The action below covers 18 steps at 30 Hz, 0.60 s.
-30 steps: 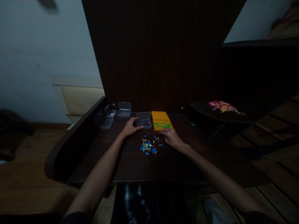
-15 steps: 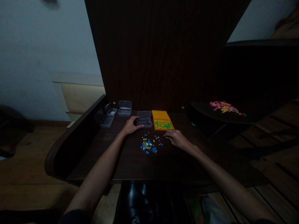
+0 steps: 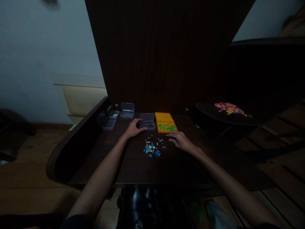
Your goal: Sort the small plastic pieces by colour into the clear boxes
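My left hand (image 3: 133,128) is curved around the left end of a small clear plastic box (image 3: 150,128), thumb along its front and fingers at its left side. The box's lid stands raised, and a few dark brown bits lie inside. On the desk in front is a loose pile of small blue, yellow and whitish pieces (image 3: 150,149). Just right of this pile my right hand (image 3: 181,141) hovers low or rests on the desk, fingers a little apart, with nothing visible in them. An orange case (image 3: 163,117), lid up, holds many green pieces (image 3: 166,127) beyond the right hand.
Clear boxes with raised lids stand at the back left: one box (image 3: 127,114), a smaller box (image 3: 114,114) and a front box (image 3: 109,124). A raised side panel (image 3: 71,144) bounds the desk's left. Pink and yellow pieces (image 3: 230,108) are heaped on a dark ledge at right.
My right hand has shifted slightly away from me and its fingers have spread a little. The left hand stays at the clear box.
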Motion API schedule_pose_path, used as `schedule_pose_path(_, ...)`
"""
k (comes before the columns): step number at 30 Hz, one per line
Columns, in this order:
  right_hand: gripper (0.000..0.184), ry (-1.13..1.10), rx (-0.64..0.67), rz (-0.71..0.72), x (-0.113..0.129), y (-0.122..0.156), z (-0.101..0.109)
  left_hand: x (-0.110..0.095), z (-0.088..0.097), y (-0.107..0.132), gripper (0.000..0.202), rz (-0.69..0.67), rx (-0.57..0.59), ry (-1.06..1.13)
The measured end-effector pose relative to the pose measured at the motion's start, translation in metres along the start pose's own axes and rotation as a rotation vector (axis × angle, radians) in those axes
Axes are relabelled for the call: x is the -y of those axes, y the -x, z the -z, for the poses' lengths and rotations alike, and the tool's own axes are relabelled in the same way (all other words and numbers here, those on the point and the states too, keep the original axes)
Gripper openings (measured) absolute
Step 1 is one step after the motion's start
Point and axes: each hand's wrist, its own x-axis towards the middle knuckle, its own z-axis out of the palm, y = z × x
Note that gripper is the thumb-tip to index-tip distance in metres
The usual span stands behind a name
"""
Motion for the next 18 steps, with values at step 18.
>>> schedule_pose_path(18, 0.042, 0.089, -0.002, 0.143, 0.000, 0.002, -0.006, -0.001, 0.000, 0.000, 0.056, 0.012, 0.006, 0.004)
